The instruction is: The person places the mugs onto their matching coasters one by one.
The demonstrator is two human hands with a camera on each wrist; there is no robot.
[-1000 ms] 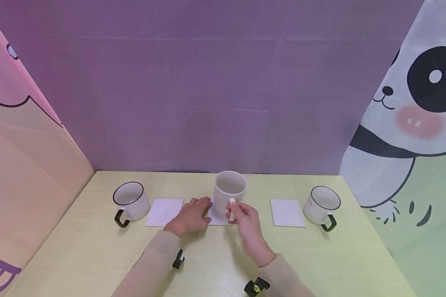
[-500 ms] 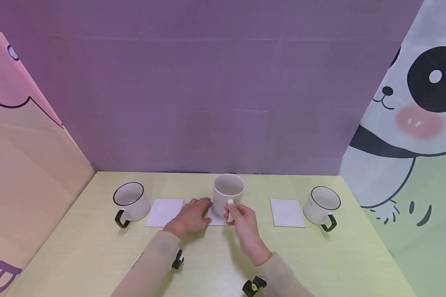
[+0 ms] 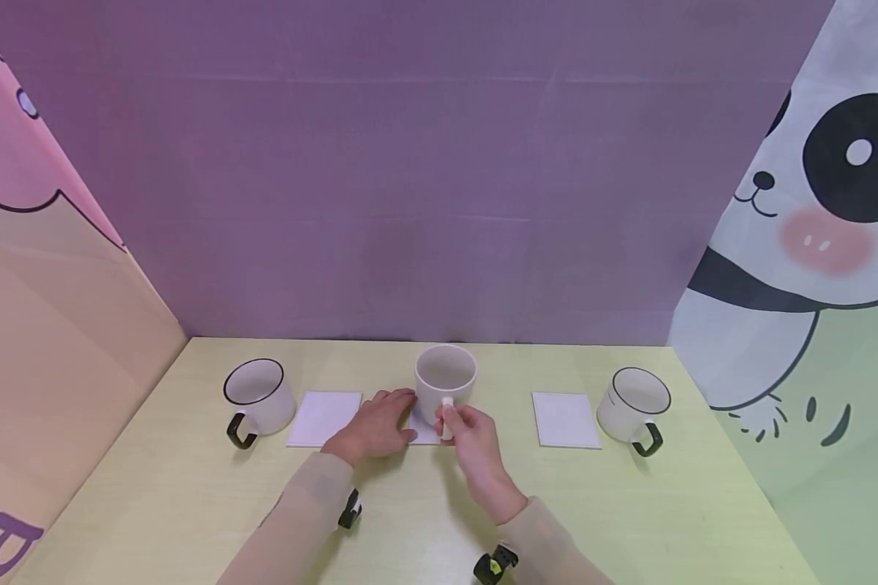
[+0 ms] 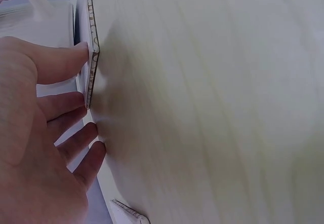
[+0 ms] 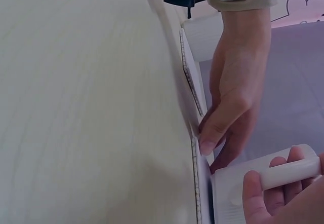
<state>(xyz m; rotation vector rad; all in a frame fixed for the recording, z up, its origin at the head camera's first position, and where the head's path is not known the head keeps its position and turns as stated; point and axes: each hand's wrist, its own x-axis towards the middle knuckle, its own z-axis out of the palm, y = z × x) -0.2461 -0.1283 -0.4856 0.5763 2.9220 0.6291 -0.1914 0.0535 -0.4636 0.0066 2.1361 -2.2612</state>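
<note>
- Step in hand, as I read it: seating the plain white mug point(image 3: 442, 392) on the middle white square coaster point(image 3: 424, 435).
- Right hand point(image 3: 480, 457): thumb and fingers pinching the mug handle point(image 3: 447, 404), which points toward the person.
- Left hand point(image 3: 373, 428): fingers relaxed and slightly spread, thumb and index finger touching the coaster's left edge and near corner. Probably bracing it.
- Mug: upright, over the middle coaster, past the left fingertips. Can't tell whether its base is fully down or just above.
- Coaster's side shows a corrugated edge, so likely light cardboard that could slide if nudged.
- Next move calls for: confirm base contact, check centring, then ease the right-hand pinch before the left hand lets go.
- Black-rimmed mugs stand outboard of the left coaster point(image 3: 324, 419) and right coaster point(image 3: 567, 420), handles toward the person.
</note>
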